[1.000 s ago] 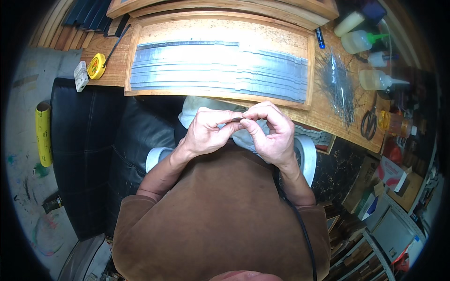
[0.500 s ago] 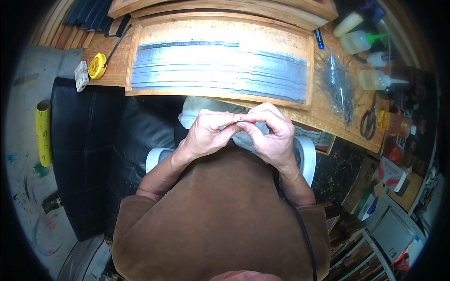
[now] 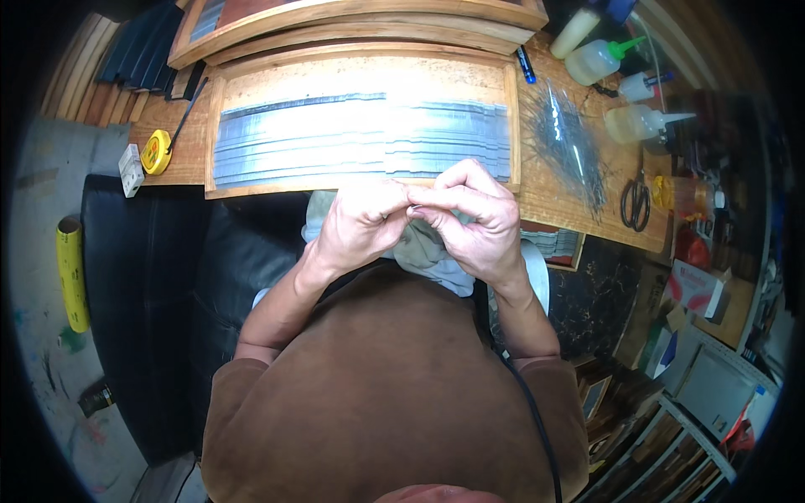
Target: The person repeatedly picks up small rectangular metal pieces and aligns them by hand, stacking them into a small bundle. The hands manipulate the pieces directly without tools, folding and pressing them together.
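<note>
Currently, small dark piece (image 3: 416, 208) sits mostly hidden between fingertips, in front of wooden tray (image 3: 513, 126). Left hand (image 3: 359, 225) and right hand (image 3: 485, 225) both pinched narrow on it. Tray holds grey strips (image 3: 260, 151); black scissors (image 3: 639, 191) on bench (image 3: 186, 134), right side.

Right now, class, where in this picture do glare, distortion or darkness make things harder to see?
Head view: glare whites out the middle of the grey strips in the wooden tray; head view: fisheye distortion bows the tray's back edge, and the corners go black; head view: detail is too small to read where left hand and right hand meet.
</note>
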`<state>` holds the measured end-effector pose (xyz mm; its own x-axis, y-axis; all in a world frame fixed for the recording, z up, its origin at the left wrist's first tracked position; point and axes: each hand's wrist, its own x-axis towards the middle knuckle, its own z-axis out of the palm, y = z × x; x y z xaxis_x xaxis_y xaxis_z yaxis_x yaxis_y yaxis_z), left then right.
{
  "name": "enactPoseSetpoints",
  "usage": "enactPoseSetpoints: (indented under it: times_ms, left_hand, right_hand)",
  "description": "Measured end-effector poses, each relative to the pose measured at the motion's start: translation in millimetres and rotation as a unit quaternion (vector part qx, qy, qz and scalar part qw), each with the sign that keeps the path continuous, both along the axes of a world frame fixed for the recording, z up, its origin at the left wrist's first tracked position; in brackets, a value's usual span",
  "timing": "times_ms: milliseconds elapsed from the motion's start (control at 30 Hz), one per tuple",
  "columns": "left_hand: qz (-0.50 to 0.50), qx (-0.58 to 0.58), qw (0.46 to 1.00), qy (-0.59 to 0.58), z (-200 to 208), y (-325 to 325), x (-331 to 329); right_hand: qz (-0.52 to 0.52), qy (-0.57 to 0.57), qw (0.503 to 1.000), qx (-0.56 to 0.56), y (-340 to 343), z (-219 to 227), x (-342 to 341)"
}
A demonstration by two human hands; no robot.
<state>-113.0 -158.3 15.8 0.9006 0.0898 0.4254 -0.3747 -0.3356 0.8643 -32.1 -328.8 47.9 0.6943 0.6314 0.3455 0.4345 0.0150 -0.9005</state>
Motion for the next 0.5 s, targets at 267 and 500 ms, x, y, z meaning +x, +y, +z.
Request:
enactPoseSetpoints:
  times_ms: [267, 500]
  left_hand:
    - [0.006, 0.020, 1.000, -0.001, -0.1, -0.4, -1.8]
    - [0.000, -0.031, 0.998, 0.055, -9.1, -1.2, -4.6]
  right_hand:
    - [-0.010, 0.026, 0.999, 0.022, 0.5, -6.1, -7.2]
    - [-0.026, -0.020, 0.999, 0.004, 0.6, -4.3, -4.6]
